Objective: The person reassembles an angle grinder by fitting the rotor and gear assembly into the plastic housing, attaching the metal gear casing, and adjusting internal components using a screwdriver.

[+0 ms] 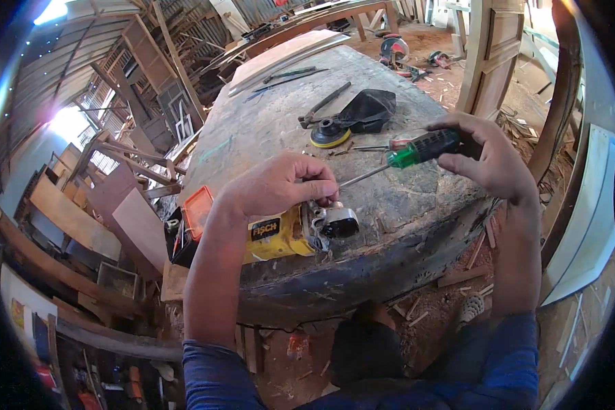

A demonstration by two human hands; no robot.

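My right hand [486,154] grips the green and black handle of a screwdriver [404,156], thumb and fingers around it. The screwdriver's shaft slants down to the left, and its tip ends at the fingertips of my left hand [280,183]. Those fingers are pinched together just above the metal head of a yellow power tool [287,236], which looks like an angle grinder. What they hold at the tip is hidden. The tool lies on its side at the near edge of the worn workbench [266,116], partly behind my left forearm.
Beyond my hands lie a round yellow-rimmed pad [330,134], a black folded piece [370,109], a hammer [323,104] and a red-handled tool [398,144]. An orange-lidded box [198,210] is left. A panelled wooden door [493,58] stands right; wood scraps litter the floor.
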